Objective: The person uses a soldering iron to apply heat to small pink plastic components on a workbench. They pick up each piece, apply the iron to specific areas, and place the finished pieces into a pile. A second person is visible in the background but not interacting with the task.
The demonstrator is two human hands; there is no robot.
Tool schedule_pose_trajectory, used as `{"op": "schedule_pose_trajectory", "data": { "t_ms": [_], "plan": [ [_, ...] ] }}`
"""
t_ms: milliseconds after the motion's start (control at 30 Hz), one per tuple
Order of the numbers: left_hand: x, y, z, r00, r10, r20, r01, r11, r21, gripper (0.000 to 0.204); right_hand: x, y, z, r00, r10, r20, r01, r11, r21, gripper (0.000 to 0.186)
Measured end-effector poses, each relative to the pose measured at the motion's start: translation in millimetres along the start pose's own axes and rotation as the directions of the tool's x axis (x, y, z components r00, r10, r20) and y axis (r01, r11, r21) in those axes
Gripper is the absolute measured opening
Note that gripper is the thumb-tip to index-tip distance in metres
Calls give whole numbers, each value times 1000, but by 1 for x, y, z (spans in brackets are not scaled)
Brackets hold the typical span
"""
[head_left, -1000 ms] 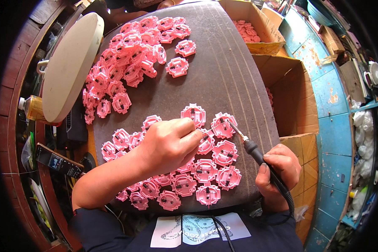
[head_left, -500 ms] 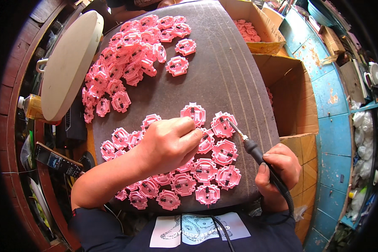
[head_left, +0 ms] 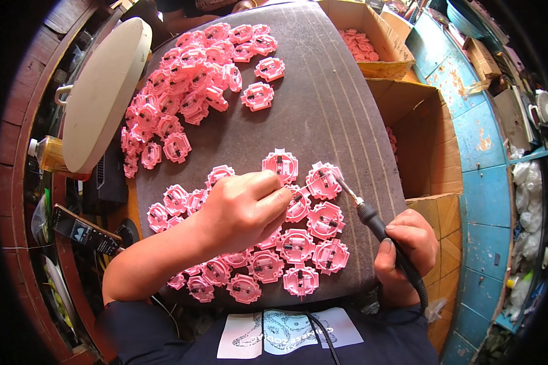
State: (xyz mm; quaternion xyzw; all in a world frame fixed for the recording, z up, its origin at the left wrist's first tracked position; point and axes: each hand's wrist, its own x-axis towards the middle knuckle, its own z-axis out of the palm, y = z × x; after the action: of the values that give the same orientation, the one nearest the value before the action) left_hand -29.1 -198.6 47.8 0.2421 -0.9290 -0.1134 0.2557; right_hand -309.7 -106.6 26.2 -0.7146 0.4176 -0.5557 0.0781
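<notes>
One soldering iron (head_left: pixel 376 225), in right hand (head_left: pixel 413 242); pink parts (head_left: pixel 296 246), dozens

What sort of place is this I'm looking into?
Probably a small informal workshop, perhaps in a home: a black-handled pen-shaped soldering iron in the right hand, many round pink plastic parts on a dark tabletop, and an open brown cardboard box holding pink pieces.

parts (head_left: pixel 326 220) on table (head_left: pixel 323 115), heap of parts (head_left: pixel 192 58) behind at left, boxes (head_left: pixel 430 140) right, phone (head_left: pixel 85 232) left
</notes>
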Motion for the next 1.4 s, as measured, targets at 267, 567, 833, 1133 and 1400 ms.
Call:
{"op": "schedule_pose_trajectory", "data": {
  "t_ms": [267, 567, 833, 1133, 1400],
  "plan": [
    [3, 10, -1, 998, 50, 36, -50, 999, -6, 23, -4, -2, -5, 1000, -3, -15, 3, 1000, 9, 24],
    [4, 8, 4, 998, 44, 41, -45, 999, 7, 22, -2, -1, -3, 1000, -12, -19, 12, 1000, 12, 25],
    [3, 7, 6, 998, 33, 62, -34, 999, 15, 21, 2, -2, -3, 1000, -22, 4, 22, 1000, 20, 24],
    [5, 7, 6, 998, 35, 59, -36, 999, 19, 21, 2, -2, -3, 999, -34, 0, 34, 999, 12, 26],
    [0, 7, 5, 998, 23, 63, -25, 999, 24, 20, -1, 0, -2, 999, -25, -28, 26, 999, 23, 27]
  ]
}}
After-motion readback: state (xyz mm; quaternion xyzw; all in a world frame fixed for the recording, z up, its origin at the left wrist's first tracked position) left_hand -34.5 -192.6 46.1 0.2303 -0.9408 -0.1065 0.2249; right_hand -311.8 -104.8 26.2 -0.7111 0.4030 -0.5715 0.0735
